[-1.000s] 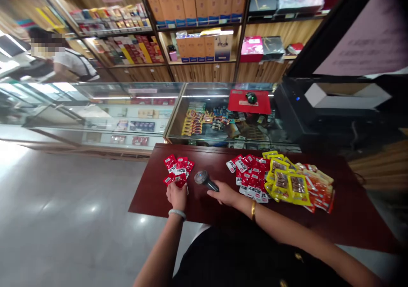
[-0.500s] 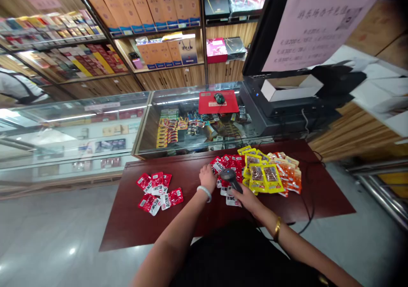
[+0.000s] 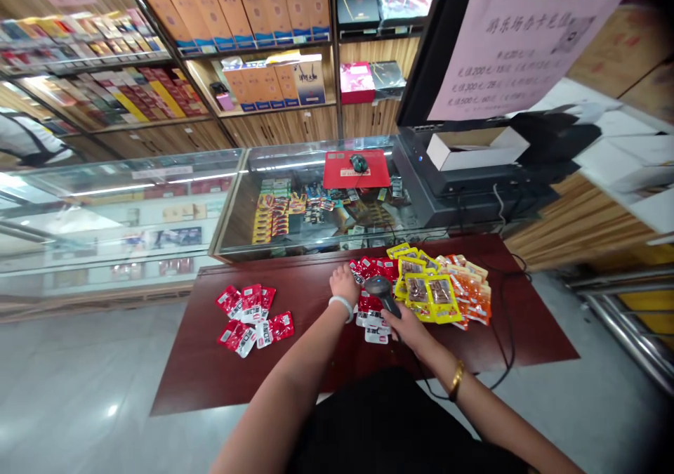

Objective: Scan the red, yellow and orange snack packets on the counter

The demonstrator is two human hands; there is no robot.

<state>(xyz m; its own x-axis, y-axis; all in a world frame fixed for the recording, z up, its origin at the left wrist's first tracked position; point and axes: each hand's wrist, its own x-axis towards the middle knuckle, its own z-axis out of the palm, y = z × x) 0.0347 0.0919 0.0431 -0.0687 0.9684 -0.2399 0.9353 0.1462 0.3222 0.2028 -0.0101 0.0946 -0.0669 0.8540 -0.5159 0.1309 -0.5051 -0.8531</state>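
My right hand (image 3: 408, 326) is wrapped round the handle of a dark barcode scanner (image 3: 380, 288), its head over the red and white snack packets (image 3: 371, 319) on the brown table. Just left of the scanner, my left hand (image 3: 345, 284) has its fingers curled at the edge of a red snack packet (image 3: 361, 270); its grip is partly hidden. Yellow snack packets (image 3: 429, 295) lie right of the scanner, overlapping orange and white packets (image 3: 474, 291). Several more red and white packets (image 3: 255, 316) are spread at the table's left.
Behind the brown table (image 3: 184, 369) stands a glass display counter (image 3: 295, 246) with a red mouse pad (image 3: 337, 175) and mouse. A monitor (image 3: 424, 60) with a pink sheet rises at right. A cable (image 3: 510, 361) hangs over the table's front edge. Metal rails (image 3: 621, 312) stand at right.
The view has shifted slightly, moving the table's contents a little left in the picture. Relative to the packets, the left hand is slightly farther from the scanner. The right hand keeps hold of the scanner.
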